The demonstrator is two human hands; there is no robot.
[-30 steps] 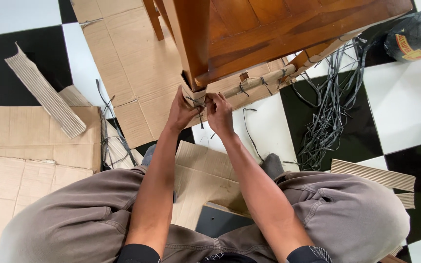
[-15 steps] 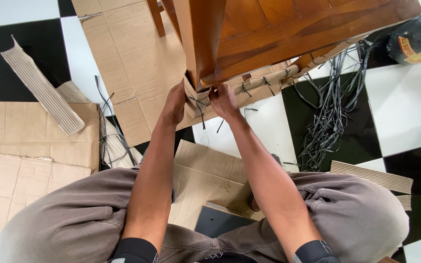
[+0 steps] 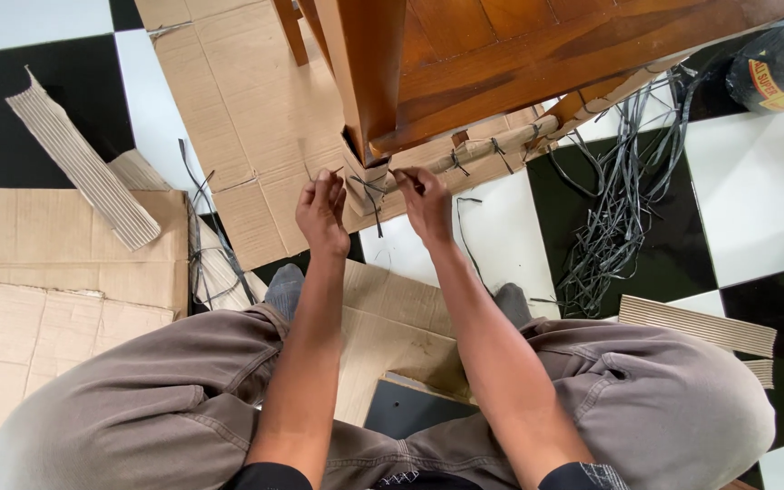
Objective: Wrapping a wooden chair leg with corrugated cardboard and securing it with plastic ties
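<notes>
A black plastic bag (image 3: 778,59) with a yellow-and-red label (image 3: 773,86) lies top right.

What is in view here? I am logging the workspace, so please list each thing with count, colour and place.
Wooden furniture piece: one, brown, top centre.
Cardboard wrap: one, tan, around the furniture leg, tied with dark string.
Flat cardboard sheets: several, tan, on the floor left and centre.
Corrugated strip: one, tan, upper left.
String bundle: one, dark grey, floor right.
Bag: one, black, top right.
Floor tiles: black and white.
Left hand: pinching a string end.
Right hand: pinching the other string end.
</notes>
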